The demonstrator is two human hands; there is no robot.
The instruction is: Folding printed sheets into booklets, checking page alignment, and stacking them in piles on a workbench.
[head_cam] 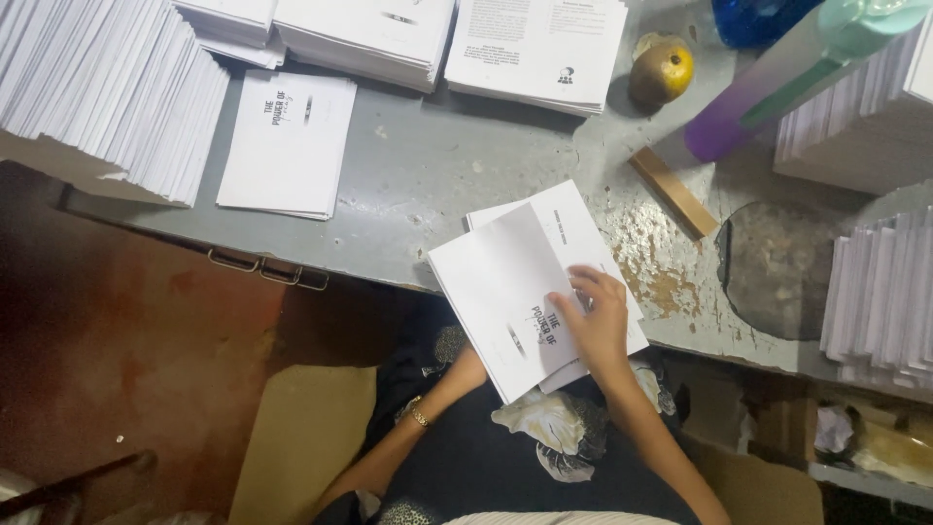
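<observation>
A white printed booklet point(505, 282) lies half over the near edge of the grey metal table point(437, 175), on top of other white sheets point(583, 238). My right hand point(595, 319) rests flat on its lower right part, fingers spread on the paper. My left hand point(469, 367) is under the booklet's near edge, mostly hidden by it; a gold bracelet shows on that wrist. Whether the left fingers grip the booklet is hidden.
Tall stacks of white sheets point(107, 87) stand at the far left, more stacks point(369, 34) along the back and at the right point(880, 292). A thin pile of covers point(287, 141), a yellow-brown fruit point(663, 70), a wooden block point(673, 192) and a purple-green bottle point(777, 83) are on the table.
</observation>
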